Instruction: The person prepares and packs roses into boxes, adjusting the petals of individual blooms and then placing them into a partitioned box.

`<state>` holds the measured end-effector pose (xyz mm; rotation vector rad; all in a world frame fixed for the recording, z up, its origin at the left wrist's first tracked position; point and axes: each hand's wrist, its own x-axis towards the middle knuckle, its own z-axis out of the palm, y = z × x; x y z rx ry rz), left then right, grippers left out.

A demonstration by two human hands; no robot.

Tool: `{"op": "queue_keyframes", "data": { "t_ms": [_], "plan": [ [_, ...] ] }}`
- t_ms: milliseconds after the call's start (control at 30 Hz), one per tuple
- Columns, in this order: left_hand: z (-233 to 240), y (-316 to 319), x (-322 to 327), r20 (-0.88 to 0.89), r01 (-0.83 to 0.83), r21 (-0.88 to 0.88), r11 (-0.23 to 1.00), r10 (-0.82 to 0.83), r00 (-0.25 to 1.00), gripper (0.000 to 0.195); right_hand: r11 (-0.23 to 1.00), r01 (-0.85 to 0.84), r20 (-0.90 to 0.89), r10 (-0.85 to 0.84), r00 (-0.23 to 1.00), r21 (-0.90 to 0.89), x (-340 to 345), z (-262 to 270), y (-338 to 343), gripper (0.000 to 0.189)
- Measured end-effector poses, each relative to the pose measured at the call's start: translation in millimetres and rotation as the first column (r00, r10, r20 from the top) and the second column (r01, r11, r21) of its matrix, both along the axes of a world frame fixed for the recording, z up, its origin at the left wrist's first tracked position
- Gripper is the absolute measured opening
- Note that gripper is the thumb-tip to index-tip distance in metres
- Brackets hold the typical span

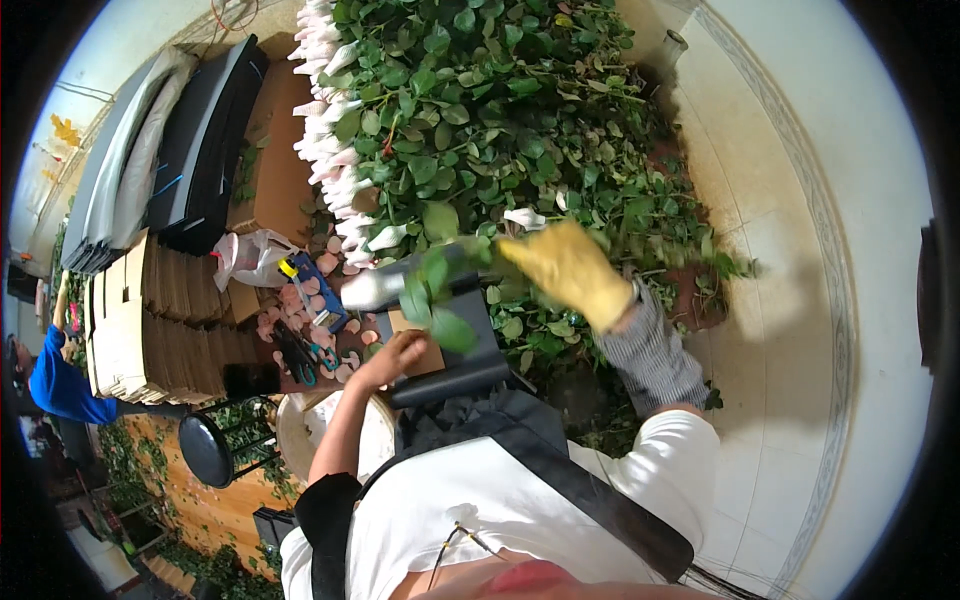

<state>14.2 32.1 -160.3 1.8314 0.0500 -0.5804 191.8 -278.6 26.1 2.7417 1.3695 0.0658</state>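
My right hand (566, 270), in a yellow work glove, is closed around a leafy rose stem (487, 251), blurred by motion. That stem's bloom, wrapped in a white net sleeve (371, 289), points left. Below the leaves lies my bare left hand (403, 354), by a piece of brown cardboard (429, 349) on a black sheet (474, 322); whether its fingers grip anything is unclear. Beyond, many green rose stems (480, 112) are heaped, their net-wrapped blooms (330, 142) lined up on the left. One more wrapped bloom (525, 218) lies near my glove.
Left of my hands are a blue box (319, 289), a yellow-and-white cutter (294, 274), scissors (300, 367), loose petals (292, 300) and a plastic bag (255, 259). Folded cardboard (165, 322) is stacked farther left, near a black stool (206, 450). A person in blue (64, 382) stands at far left.
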Motion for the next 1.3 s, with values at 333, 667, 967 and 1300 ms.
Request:
{"op": "queue_keyframes", "data": {
  "t_ms": [333, 667, 967, 1300],
  "plan": [
    [38, -12, 5, 0.121, 0.223, 0.268, 0.937, -0.262, 0.957, 0.041, 0.997, 0.043, -0.571, -0.002, 0.821, 0.059, -63, -161, -50, 0.037],
    [26, -17, -5, 0.029, -0.087, 0.101, 0.991, 0.085, 0.996, 0.016, 0.713, -0.156, 0.275, -0.053, 0.96, 0.684, 200, 50, 98, 0.046],
    [34, -24, -9, 0.067, -0.098, 0.149, 0.984, 0.089, 0.994, 0.02, 0.886, 0.273, 0.447, -0.431, 0.784, 0.375, 189, -77, 146, 0.033],
    [36, -23, -5, 0.071, -0.075, 0.152, 0.986, 0.065, 0.995, 0.02, 0.66, -0.246, 0.532, -0.272, 0.802, 0.71, 160, 39, 116, 0.038]
  ]
}}
